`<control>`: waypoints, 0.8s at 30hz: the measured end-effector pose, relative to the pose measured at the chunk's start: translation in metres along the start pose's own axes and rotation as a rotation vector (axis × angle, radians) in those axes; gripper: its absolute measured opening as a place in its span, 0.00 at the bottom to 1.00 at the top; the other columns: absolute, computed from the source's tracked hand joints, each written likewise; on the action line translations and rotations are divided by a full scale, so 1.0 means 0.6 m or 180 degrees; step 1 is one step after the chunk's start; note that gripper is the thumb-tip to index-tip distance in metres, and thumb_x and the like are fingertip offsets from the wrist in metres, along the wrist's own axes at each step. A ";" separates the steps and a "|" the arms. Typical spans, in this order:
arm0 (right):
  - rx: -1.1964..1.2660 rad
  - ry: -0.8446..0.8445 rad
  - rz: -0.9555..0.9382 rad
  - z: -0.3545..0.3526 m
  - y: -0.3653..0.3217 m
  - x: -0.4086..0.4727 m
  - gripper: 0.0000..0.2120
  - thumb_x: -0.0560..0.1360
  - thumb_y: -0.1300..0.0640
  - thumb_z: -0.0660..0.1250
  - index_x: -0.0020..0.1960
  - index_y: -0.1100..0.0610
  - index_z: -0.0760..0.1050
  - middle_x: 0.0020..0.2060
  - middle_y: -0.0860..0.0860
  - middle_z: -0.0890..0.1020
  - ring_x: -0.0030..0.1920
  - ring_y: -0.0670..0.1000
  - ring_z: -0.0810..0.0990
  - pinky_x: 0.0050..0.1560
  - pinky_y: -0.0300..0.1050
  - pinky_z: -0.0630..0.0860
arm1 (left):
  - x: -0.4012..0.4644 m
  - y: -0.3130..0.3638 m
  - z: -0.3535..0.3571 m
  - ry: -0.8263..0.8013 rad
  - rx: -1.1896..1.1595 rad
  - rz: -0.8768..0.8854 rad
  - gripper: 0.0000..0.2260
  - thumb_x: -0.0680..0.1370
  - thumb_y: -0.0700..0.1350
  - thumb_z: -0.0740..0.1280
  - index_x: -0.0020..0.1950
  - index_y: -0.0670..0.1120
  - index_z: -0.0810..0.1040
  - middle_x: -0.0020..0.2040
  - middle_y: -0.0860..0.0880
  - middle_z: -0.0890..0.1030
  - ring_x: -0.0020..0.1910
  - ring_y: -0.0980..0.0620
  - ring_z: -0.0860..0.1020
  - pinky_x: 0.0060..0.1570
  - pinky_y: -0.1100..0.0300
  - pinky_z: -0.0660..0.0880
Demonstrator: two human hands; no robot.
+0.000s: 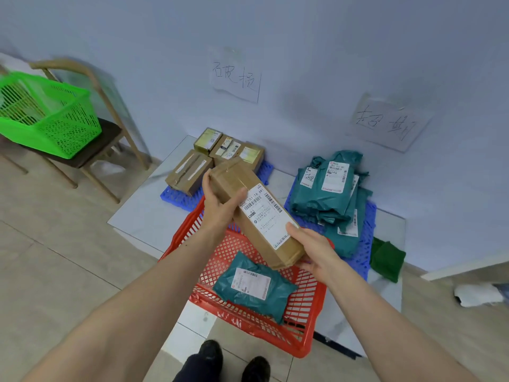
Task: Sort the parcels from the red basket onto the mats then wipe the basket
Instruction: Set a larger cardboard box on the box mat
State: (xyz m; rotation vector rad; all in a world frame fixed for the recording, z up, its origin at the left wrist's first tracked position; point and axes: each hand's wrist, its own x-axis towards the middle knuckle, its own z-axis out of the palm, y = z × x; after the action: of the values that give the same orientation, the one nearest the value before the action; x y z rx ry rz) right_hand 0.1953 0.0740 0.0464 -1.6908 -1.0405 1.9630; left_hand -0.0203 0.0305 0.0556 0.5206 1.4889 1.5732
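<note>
Held a long brown box (256,213) over the red basket (248,321), mid-frame, tilted from upper left down to lower right, white label up. Left hand (220,208) wrapped round the box's upper end, thumb across the label's edge. Right hand (314,252) cupped under the lower end, thumb on the top face beside the label.

Sat on a low grey bench (143,213) against the wall, the basket at lower centre. Lay inside it one teal mailer (254,285), label up, toward the near side.

Stood beyond the basket, upper centre, a blue mat (179,198) bearing several brown boxes (190,170), packed close together. Lay to the right a second blue mat (367,244) under a pile of teal mailers (330,194). Rested just beside that mat's right edge a green cloth (387,260).

Hung on the wall two handwritten paper signs, one (237,78) above the boxes, one (388,124) above the mailers. Perched at upper left a green basket (46,111) on a chair (99,150). Showed at the bottom edge two black shoes (210,354).
</note>
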 end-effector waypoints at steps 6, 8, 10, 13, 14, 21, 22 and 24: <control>-0.0155 -0.0268 -0.0010 0.057 -0.023 0.005 0.17 0.72 0.44 0.73 0.57 0.49 0.78 0.53 0.48 0.84 0.54 0.51 0.81 0.59 0.57 0.75 | 0.045 0.032 -0.042 -0.0106 0.0056 0.0027 0.43 0.70 0.53 0.77 0.72 0.72 0.51 0.71 0.48 0.72 0.63 0.48 0.78 0.60 0.42 0.77; -0.0165 -0.0385 0.0033 0.086 -0.031 0.015 0.21 0.70 0.42 0.74 0.59 0.47 0.77 0.55 0.48 0.84 0.57 0.54 0.80 0.62 0.64 0.71 | 0.065 0.043 -0.064 -0.0113 0.0064 -0.0006 0.44 0.69 0.55 0.77 0.72 0.74 0.50 0.71 0.48 0.72 0.63 0.47 0.78 0.58 0.42 0.77; -0.0120 -0.0459 0.0075 0.118 -0.038 0.026 0.25 0.68 0.41 0.76 0.62 0.45 0.76 0.57 0.49 0.84 0.58 0.56 0.81 0.57 0.62 0.74 | 0.088 0.052 -0.090 -0.0141 0.0040 -0.0073 0.44 0.69 0.55 0.77 0.72 0.74 0.49 0.70 0.47 0.72 0.60 0.47 0.80 0.54 0.45 0.80; -0.0004 -0.0463 -0.0002 0.173 -0.047 0.045 0.24 0.69 0.42 0.75 0.63 0.47 0.76 0.56 0.50 0.85 0.57 0.55 0.82 0.52 0.58 0.78 | 0.129 0.070 -0.133 -0.0212 0.0105 -0.0107 0.42 0.73 0.52 0.75 0.74 0.69 0.49 0.67 0.47 0.75 0.57 0.50 0.82 0.44 0.54 0.82; 0.0032 -0.0443 -0.0019 0.192 -0.049 0.052 0.23 0.70 0.43 0.75 0.62 0.47 0.76 0.55 0.50 0.85 0.57 0.55 0.82 0.55 0.59 0.78 | 0.147 0.073 -0.148 -0.0246 0.0159 -0.0103 0.40 0.73 0.52 0.75 0.74 0.69 0.50 0.66 0.47 0.76 0.57 0.49 0.82 0.43 0.53 0.82; 0.0202 -0.0236 -0.0022 0.310 -0.073 0.109 0.21 0.71 0.44 0.75 0.61 0.50 0.78 0.51 0.50 0.86 0.53 0.53 0.84 0.50 0.53 0.80 | 0.257 0.090 -0.241 -0.0329 0.0320 -0.0290 0.39 0.73 0.51 0.75 0.72 0.66 0.53 0.62 0.49 0.79 0.56 0.49 0.82 0.49 0.42 0.81; 0.0218 -0.0175 -0.0034 0.321 -0.076 0.119 0.21 0.70 0.44 0.75 0.60 0.50 0.78 0.51 0.50 0.87 0.52 0.52 0.85 0.50 0.53 0.80 | 0.270 0.089 -0.249 -0.0274 0.0325 -0.0293 0.38 0.73 0.50 0.75 0.73 0.65 0.54 0.61 0.51 0.79 0.56 0.50 0.82 0.49 0.43 0.81; 0.0170 -0.0031 -0.0057 0.334 -0.086 0.141 0.23 0.69 0.44 0.76 0.60 0.51 0.78 0.49 0.49 0.87 0.51 0.51 0.85 0.50 0.51 0.79 | 0.293 0.082 -0.259 -0.0141 0.0389 -0.0265 0.36 0.73 0.48 0.75 0.73 0.61 0.56 0.58 0.58 0.78 0.54 0.54 0.82 0.50 0.45 0.82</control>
State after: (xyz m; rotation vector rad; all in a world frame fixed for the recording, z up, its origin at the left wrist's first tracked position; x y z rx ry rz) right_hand -0.0255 0.1055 0.0281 -1.6401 -0.9942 1.9718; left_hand -0.2510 0.0892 0.0255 0.5523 1.5600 1.4043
